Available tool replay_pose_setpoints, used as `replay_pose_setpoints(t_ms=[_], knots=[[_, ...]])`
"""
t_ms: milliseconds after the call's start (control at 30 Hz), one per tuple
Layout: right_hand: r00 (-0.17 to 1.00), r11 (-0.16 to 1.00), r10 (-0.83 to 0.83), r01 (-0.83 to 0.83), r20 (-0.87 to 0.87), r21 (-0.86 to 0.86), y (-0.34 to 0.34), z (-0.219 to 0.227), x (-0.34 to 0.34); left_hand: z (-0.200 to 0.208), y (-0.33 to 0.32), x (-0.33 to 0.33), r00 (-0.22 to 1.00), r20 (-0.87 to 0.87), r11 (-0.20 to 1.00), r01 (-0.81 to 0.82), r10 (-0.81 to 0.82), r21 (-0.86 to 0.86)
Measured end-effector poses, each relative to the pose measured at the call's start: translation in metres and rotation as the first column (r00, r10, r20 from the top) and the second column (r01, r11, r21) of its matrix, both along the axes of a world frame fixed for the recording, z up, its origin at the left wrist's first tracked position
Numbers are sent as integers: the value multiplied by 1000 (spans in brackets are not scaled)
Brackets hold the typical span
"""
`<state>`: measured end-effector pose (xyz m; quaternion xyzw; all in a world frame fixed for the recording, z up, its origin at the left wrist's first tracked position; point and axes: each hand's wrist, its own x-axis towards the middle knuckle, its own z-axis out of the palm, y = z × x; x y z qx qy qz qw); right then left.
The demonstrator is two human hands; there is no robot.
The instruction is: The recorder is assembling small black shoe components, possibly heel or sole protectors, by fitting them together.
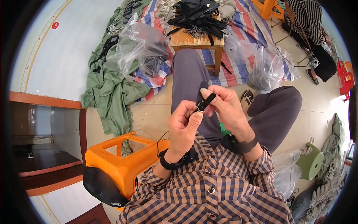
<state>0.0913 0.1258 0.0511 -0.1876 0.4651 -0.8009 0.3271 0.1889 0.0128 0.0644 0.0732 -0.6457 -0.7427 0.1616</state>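
A short black strap (pixel 210 99) with a small silver-coloured metal piece at its lower end is held between both hands, above my lap. My left hand (pixel 181 124) pinches it by the metal end, thumb on top. The thumb and fingers of my right hand (pixel 228 106) grip the strap's upper part. Another dark flat end (pixel 203 86) sticks up past the right thumb; whether it belongs to the same strap I cannot tell. Beyond my knees, a pile of black straps (pixel 194 15) and a heap of metal rings (pixel 196 33) lie on a wooden stool (pixel 181 39).
An orange plastic stool (pixel 125 164) stands at my left, with a black bag (pixel 100 186) against it. Green cloth (pixel 108 100), clear plastic bags (pixel 140 43) and a striped sheet (pixel 238 48) cover the floor ahead. A green stool (pixel 311 162) lies right; another person (pixel 307 22) sits far right.
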Motion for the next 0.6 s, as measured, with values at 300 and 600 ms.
replay_pose_setpoints(t_ms=[300, 600], knots=[[986, 982, -166, 166, -7, 96, 1, 1, -2, -9, -2, 4, 998, 50, 998, 34, -32, -46], [986, 984, -166, 167, -19, 59, -3, 5, -3, 1, -2, -1, 987, 118, 992, 116, -110, -49]])
